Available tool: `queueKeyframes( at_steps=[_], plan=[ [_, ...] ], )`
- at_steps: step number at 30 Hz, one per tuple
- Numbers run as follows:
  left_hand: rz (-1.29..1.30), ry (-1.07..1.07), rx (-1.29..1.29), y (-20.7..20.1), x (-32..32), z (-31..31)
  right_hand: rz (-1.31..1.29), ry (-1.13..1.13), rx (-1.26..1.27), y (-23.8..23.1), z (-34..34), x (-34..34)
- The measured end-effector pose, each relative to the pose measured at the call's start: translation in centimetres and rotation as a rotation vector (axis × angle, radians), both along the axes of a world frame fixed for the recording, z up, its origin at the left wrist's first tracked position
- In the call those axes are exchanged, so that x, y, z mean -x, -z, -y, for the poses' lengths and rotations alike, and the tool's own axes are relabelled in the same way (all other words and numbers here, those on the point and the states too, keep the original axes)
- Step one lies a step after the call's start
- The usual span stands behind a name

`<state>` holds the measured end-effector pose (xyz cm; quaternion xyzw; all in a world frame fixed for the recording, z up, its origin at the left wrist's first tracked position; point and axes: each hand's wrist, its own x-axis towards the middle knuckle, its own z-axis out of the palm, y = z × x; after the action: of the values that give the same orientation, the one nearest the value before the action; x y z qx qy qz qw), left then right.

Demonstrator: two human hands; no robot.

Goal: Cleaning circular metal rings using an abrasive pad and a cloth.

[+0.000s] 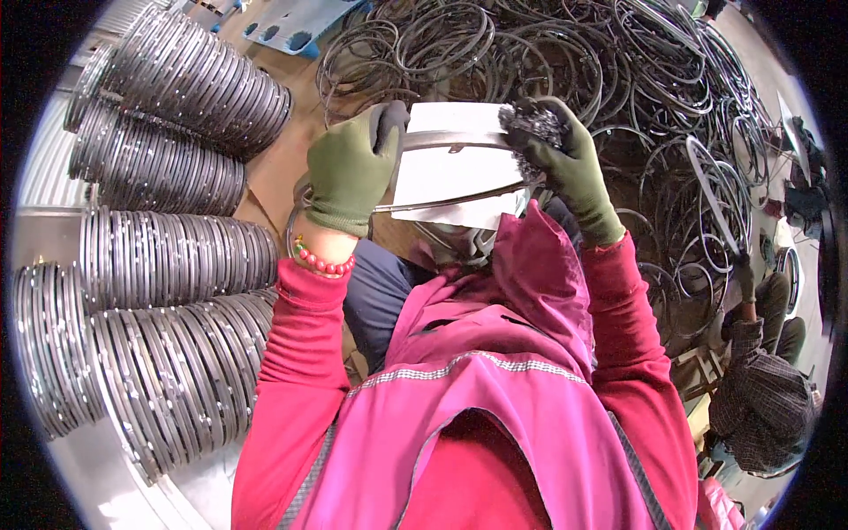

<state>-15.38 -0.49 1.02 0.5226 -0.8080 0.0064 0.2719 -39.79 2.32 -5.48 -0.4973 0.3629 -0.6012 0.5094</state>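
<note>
A curved grey metal hoop (450, 140) spans the space between my two hands, in front of a white sheet (437, 181) above my lap. My left hand (355, 163), in a green glove with dark fingertips, is closed round the hoop's left part. My right hand (565, 159), gloved alike, grips a wad of dark, shiny, stringy scrubbing material (534, 124). That wad lies against the hoop's right part and hides it there. A small dark mark shows on the hoop's upper band.
On the left lie several long stacks of metal hoops (181, 256). Beyond my hands spreads a tangled heap of loose hoops (530, 49), reaching down the right. A blue pallet (296, 22) lies at the far left. Another person (761, 397) sits at the right, holding a hoop.
</note>
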Motion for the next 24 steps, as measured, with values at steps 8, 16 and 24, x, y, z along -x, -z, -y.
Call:
queueKeyframes(
  at_steps=[8, 16, 24],
  plan=[
    [-0.056, -0.008, 0.059, -0.1, 0.0, -0.1, -0.381, 0.109, 0.344, -1.4, 0.8, -1.9],
    [-0.036, 0.002, 0.018, 0.1, -1.0, -0.1, 0.307, 0.251, -0.047, -1.6, -0.7, 3.2],
    [-0.116, -0.003, -0.015, -0.5, -0.6, -0.3, -0.888, 0.206, 0.369, -4.1, -0.1, -4.5]
  ],
)
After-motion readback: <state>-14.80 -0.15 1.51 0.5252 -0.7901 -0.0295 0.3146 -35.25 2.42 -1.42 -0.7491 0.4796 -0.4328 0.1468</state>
